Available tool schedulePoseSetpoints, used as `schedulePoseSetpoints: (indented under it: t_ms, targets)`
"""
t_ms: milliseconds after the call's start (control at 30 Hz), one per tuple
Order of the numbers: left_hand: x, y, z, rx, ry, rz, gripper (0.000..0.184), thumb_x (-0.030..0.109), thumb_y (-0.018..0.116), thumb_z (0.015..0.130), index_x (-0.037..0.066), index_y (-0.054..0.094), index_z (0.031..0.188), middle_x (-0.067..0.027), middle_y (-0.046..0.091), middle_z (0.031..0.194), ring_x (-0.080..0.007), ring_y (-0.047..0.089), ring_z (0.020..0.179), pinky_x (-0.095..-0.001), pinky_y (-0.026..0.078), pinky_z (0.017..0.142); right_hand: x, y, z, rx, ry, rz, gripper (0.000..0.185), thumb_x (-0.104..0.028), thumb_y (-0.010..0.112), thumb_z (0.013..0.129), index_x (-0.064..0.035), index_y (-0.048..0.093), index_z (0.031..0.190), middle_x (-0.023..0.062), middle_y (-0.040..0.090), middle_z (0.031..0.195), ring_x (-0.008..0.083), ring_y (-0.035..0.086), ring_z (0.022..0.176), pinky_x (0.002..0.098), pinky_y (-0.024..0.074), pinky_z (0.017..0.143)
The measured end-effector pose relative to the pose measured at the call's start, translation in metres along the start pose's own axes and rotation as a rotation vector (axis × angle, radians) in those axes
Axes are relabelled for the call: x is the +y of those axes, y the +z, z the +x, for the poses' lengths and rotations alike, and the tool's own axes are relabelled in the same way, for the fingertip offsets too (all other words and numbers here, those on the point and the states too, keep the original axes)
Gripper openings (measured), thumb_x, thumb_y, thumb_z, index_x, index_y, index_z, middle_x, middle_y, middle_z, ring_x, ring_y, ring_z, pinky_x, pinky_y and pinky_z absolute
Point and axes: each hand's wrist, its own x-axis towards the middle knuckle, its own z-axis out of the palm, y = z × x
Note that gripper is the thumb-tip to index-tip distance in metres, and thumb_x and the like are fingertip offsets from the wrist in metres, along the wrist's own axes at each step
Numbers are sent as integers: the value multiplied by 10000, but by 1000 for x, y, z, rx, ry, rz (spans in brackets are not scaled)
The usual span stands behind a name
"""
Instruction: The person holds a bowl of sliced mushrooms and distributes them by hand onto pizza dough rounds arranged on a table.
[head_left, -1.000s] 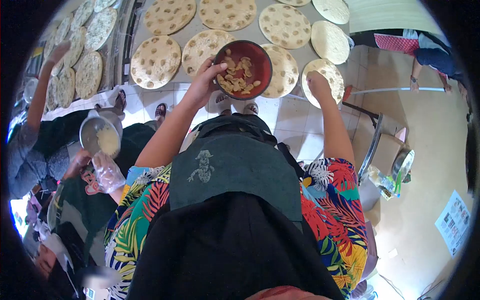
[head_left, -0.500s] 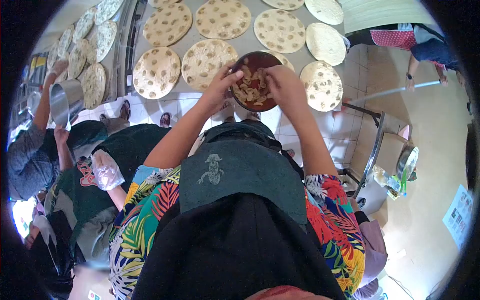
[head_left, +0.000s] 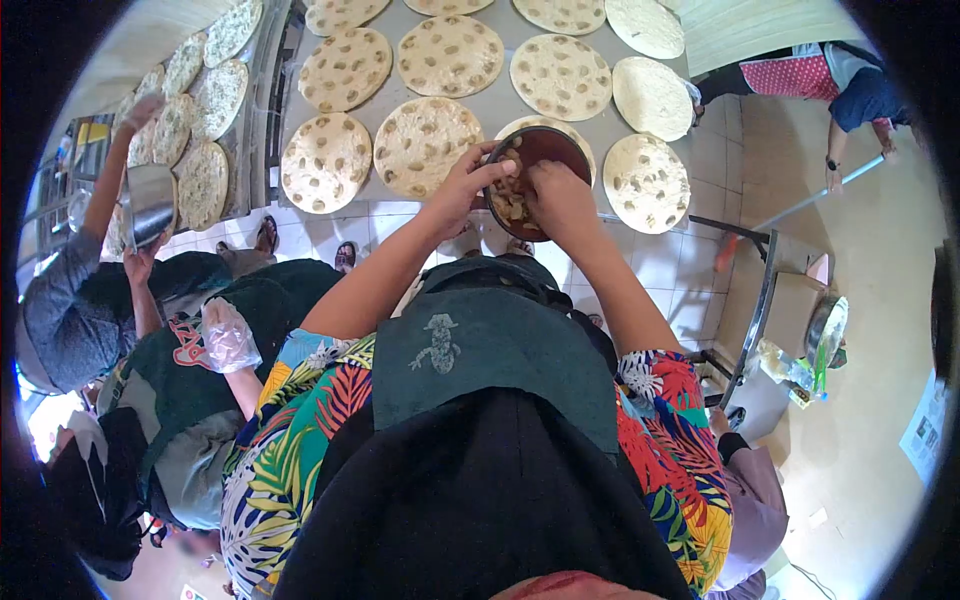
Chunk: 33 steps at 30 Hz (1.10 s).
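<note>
My left hand (head_left: 463,188) grips the left rim of a dark, reddish-brown bowl (head_left: 552,146), thumb over the edge. Pale brown slices (head_left: 512,205) that look like mushroom lie in the bowl, which tilts towards me. My right hand (head_left: 562,203) reaches inside with its fingers curled together; the fingertips are hidden. Just beyond the bowl, partly covered by it, is a round pizza base (head_left: 540,121). To its left lie a base (head_left: 428,150) and another (head_left: 325,163) dotted with brown slices. A paler dotted base (head_left: 647,185) lies at the front right corner.
More bases cover the metal table (head_left: 385,205). On the left, a co-worker holds a metal container (head_left: 150,205) beside another table of topped bases. A gloved hand (head_left: 230,335) is near my left side. On the right, a person holds a long-handled broom (head_left: 810,207) near a side table.
My right hand has gone deeper into the bowl, and the bowl tilts more towards me. The view has shifted slightly. On the left, the co-worker's raised hand has moved up; the broom has swung.
</note>
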Motion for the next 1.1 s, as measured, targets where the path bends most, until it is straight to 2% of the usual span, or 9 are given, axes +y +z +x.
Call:
schedulePoseSetpoints:
  t_ms: [133,300,367,533,633,767,867,967,1100]
  targets:
    - [-1,0,7,-51,61,-64,660,377,665,802,69,399,1322,-108,506,1193,-225,530,1082,-366,465,881,-11,-14,-2,-187,93,83,190,-111,591,753,-28,631,919,131,614,917,320,590,877,431,480,770]
    - [8,-1,7,-149,117,-117,636,337,643,818,60,389,1331,-112,501,1230,-213,507,1140,-349,463,915,-26,-44,0,-206,101,195,269,-121,592,751,-44,632,1006,139,623,955,324,591,913,421,476,804]
    - [11,1,4,-169,129,-154,640,332,623,813,52,402,1344,-106,500,1295,-220,495,1182,-368,368,1026,-29,-50,3,-198,97,203,278,-128,595,755,-49,630,1019,146,624,962,327,591,926,416,474,813]
    - [8,1,7,-214,171,-163,616,278,622,830,48,371,1344,-106,501,1252,-207,477,1177,-359,374,1007,-37,-43,10,-225,104,324,266,-130,589,788,-27,610,1032,167,620,998,348,586,950,420,466,822]
    - [7,1,4,-183,158,-158,618,278,621,830,45,367,1343,-103,503,1247,-203,481,1169,-360,369,1009,-39,-35,10,-129,40,312,146,-141,581,780,-19,603,857,174,619,900,372,593,879,466,476,752]
    - [7,2,6,-160,158,-170,626,294,629,822,44,372,1334,-97,508,1235,-192,515,1123,-342,425,952,-29,-32,13,-194,94,374,161,-137,582,778,-16,620,877,184,625,922,377,589,892,455,476,764]
    - [7,-2,10,-184,158,-168,640,311,641,814,45,372,1331,-91,513,1220,-187,536,1093,-332,464,898,-18,-34,16,-95,36,509,185,-121,586,810,-6,644,943,160,642,892,305,639,779,393,503,692]
    - [5,-2,9,-117,120,-155,654,330,648,807,53,373,1331,-91,515,1208,-186,538,1088,-340,478,875,-19,-52,20,-298,503,1117,186,-80,569,882,5,637,1033,69,663,847,100,621,683,218,493,627]
    - [4,2,12,-109,71,-134,656,335,652,802,62,376,1331,-97,514,1200,-190,538,1087,-352,477,877,-4,-48,17,-275,598,1294,190,-60,567,880,12,637,1042,68,666,868,102,619,696,224,508,645]
